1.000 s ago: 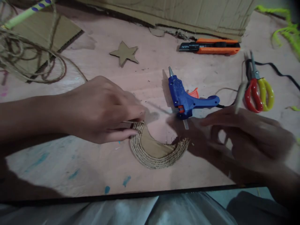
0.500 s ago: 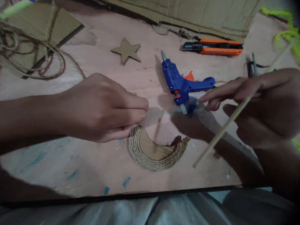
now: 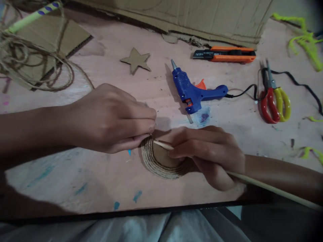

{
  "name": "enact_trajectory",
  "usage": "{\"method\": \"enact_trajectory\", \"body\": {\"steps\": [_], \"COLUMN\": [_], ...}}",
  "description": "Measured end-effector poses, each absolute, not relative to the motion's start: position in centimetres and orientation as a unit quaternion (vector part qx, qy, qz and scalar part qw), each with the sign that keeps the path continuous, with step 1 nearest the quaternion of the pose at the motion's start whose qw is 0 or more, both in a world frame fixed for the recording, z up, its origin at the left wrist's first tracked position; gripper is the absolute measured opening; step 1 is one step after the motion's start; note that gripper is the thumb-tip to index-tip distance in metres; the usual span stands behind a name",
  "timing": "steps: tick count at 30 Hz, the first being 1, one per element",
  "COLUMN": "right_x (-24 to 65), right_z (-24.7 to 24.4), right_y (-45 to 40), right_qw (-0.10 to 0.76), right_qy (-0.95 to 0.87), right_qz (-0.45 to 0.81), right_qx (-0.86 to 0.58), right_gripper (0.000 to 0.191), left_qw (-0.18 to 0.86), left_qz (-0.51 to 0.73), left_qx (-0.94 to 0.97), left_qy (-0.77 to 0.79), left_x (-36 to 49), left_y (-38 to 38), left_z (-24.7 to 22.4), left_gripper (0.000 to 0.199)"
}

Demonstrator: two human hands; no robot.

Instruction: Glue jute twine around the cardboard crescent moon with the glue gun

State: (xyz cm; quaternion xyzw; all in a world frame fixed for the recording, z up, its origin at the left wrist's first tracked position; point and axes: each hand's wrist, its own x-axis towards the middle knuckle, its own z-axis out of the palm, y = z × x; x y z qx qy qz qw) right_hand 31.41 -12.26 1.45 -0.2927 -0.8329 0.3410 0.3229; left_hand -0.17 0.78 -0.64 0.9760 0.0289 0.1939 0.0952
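Observation:
On the table lies a cardboard crescent [image 3: 163, 157], its outer band covered with rows of brown twine. My left hand [image 3: 113, 117] is closed in a pinch on the twine at the crescent's upper left end. The loose twine [image 3: 84, 74] runs back from that hand to a tangled coil at the far left. In my right hand [image 3: 212, 153] is a thin wooden stick [image 3: 275, 191], held like a pencil. Its tip touches or nearly touches the twine rows beside my left fingertips. The crescent's right end is hidden under my right hand.
Beyond my hands lie a blue glue gun [image 3: 186, 85], an orange utility knife [image 3: 227, 54] and a cardboard star [image 3: 136, 60]. Scissors [image 3: 274, 101] with red and yellow handles sit at right, near a black cord. Cardboard sheets [image 3: 181, 16] and yellow-green yarn [image 3: 305, 37] are farther back.
My right hand has come left and down from beside the glue gun to the crescent, swinging the stick's tip onto the twine. My left hand keeps its pinch. The scissors are now uncovered.

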Motion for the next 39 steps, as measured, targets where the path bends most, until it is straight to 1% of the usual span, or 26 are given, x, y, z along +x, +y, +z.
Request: {"method": "enact_trajectory", "body": {"steps": [4,6,9,15,20,23,27,33,39], "right_x": [31.0,31.0,31.0,31.4,31.5,31.4,31.4,31.5,31.5], "right_z": [0.2,0.0,0.0,0.2,0.1,0.0,-0.1,0.0,0.0], "right_y": [-12.3,-12.2,-12.1,-11.5,-11.2,-11.2,-11.2,-11.3,-11.2], "right_qw": [0.371,0.376,0.388,0.329,0.316,0.317,0.317,0.349,0.342], "right_qy": [-0.787,-0.781,-0.784,-0.814,-0.831,-0.836,-0.838,-0.810,-0.805], "right_qz": [0.391,0.398,0.388,0.385,0.363,0.354,0.345,0.391,0.405], "right_qx": [-0.301,-0.299,-0.288,-0.284,-0.277,-0.276,-0.279,-0.262,-0.268], "right_gripper": [0.028,0.026,0.028,0.034,0.031,0.029,0.031,0.033,0.028], "left_qw": [0.093,0.105,0.115,0.120,0.127,0.146,0.157,0.161,0.177], "left_qz": [0.199,0.190,0.179,0.181,0.175,0.161,0.161,0.173,0.169], "left_qx": [0.975,0.976,0.976,0.976,0.976,0.976,0.974,0.972,0.970], "left_qy": [0.027,0.029,0.038,0.031,0.019,0.016,0.014,0.002,0.010], "left_x": [0.0,0.1,0.1,0.1,0.1,0.1,0.0,0.0,0.3], "left_y": [0.9,1.0,1.0,1.3,1.6,1.6,1.7,2.0,2.0], "left_z": [-0.5,-0.4,-0.3,-0.5,-0.5,-0.3,-0.4,-1.2,-1.4], "left_gripper": [0.021,0.021,0.022,0.025,0.030,0.030,0.028,0.026,0.025]}}
